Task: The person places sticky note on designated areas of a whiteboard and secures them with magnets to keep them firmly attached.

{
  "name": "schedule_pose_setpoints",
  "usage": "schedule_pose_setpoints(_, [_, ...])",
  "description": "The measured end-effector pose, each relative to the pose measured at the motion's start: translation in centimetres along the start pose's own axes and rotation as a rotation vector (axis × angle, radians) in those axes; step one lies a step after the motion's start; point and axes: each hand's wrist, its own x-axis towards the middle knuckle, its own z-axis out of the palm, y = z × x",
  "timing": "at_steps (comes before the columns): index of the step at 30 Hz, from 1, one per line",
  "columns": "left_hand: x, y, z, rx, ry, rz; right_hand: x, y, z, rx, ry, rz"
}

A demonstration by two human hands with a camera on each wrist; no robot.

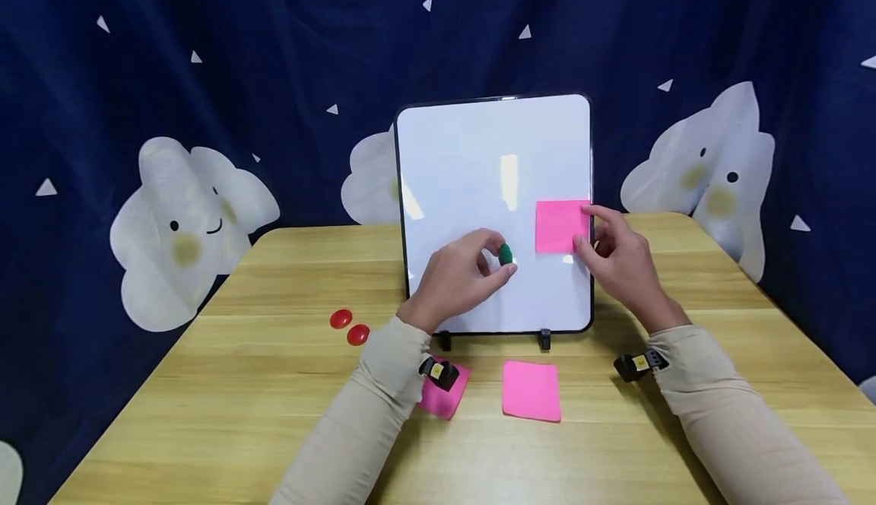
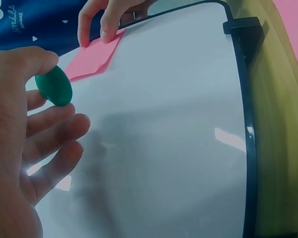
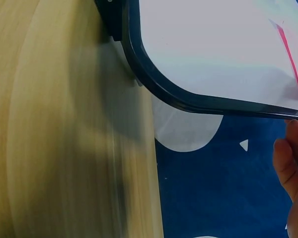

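Observation:
A whiteboard [image 1: 472, 163] with a black frame stands upright on the table. In front of it my left hand [image 1: 460, 275] pinches a green round magnet [image 2: 54, 86] between thumb and index finger, the other fingers loosely bent. Against the board's right side lies a pink sticky note [image 1: 556, 227]. My right hand [image 1: 621, 262] holds this note by its right edge, index finger at the upper corner and thumb lower down. In the right wrist view the other fingers [image 3: 288, 166] of that hand reach past the board's frame, and the note is mostly cut off.
Two red round magnets [image 1: 341, 319] lie on the table [image 1: 226, 398] left of the board. One pink note [image 1: 531, 391] lies in front of the stand's black feet [image 1: 544, 339]; another pink note [image 1: 445, 402] is partly covered by my left wrist. A dark blue curtain [image 1: 287, 49] hangs behind.

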Motion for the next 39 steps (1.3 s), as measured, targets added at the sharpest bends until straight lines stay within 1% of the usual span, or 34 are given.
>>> schedule_pose_setpoints(5, [0.6, 0.2, 0.2, 0.005, 0.024, 0.030, 0.0, 0.0, -0.1, -0.004, -0.006, 0.007])
schedule_pose_setpoints(11, [1.0, 0.4, 0.4, -0.016, 0.022, 0.023, 0.0, 0.2, 0.0, -0.003, -0.012, 0.005])
schedule_pose_setpoints(17, [1.3, 0.5, 0.9, -0.020, 0.015, 0.029, -0.1, 0.2, -0.1, -0.028, -0.011, -0.014])
schedule_pose_setpoints(22, [1.9, 0.7, 1.2, -0.024, 0.039, 0.033, 0.0, 0.2, -0.1, -0.037, -0.014, -0.023])
schedule_pose_setpoints(31, [2.8, 1.2, 2.0, -0.034, 0.089, 0.045, -0.1, 0.0, -0.1, -0.046, -0.025, -0.013])
schedule_pose_setpoints(35, [3.3, 1.3, 2.5, -0.019, 0.107, 0.047, -0.3, 0.0, -0.1, -0.054, -0.032, -0.013])
schedule_pose_setpoints(39, [4.0, 1.4, 3.0, 0.015, 0.137, 0.060, -0.1, 0.1, 0.0, -0.048, -0.025, -0.035])
